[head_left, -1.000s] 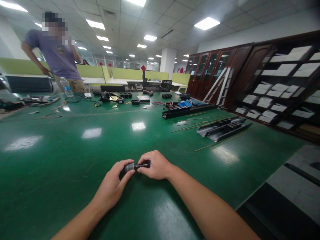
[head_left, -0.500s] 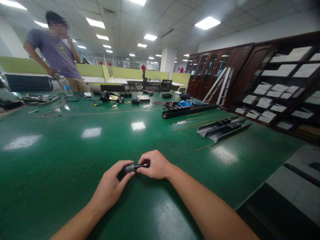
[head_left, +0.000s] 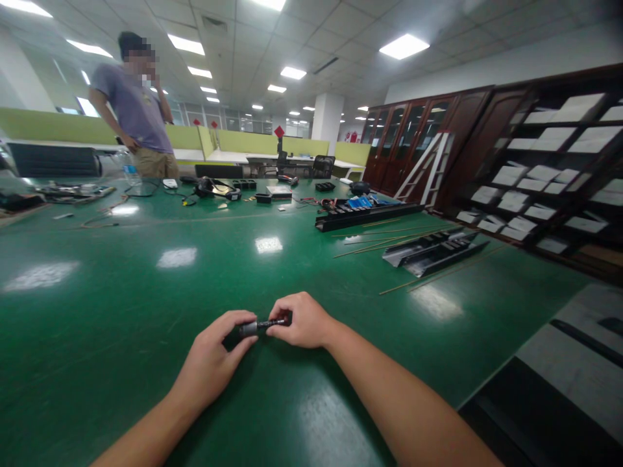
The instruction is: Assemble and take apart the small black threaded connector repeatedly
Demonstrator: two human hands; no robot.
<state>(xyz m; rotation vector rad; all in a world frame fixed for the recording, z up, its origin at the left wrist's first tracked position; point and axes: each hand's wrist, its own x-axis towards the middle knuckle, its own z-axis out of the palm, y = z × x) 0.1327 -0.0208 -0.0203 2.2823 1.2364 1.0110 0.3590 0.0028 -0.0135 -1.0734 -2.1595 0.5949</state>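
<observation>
Both my hands meet low over the green table [head_left: 146, 311], near its front edge. My left hand [head_left: 211, 360] is closed round a small grey cylinder [head_left: 248, 328]. A thin dark rod [head_left: 272, 322] sticks out of the cylinder to the right. My right hand [head_left: 304, 320] pinches the rod's far end with curled fingers. How cylinder and rod are joined is too small to make out.
Black plastic rails [head_left: 433, 250] and thin sticks [head_left: 379, 243] lie to the right; a longer black tray [head_left: 365, 214] lies behind them. Cables, headphones [head_left: 211, 188] and small parts clutter the far edge. A person in a purple shirt [head_left: 136, 110] stands far left. Dark shelves [head_left: 545, 175] line the right wall.
My left hand has slid slightly left and down along the cylinder. The person at the far side has stepped to the right. My right hand has stayed put.
</observation>
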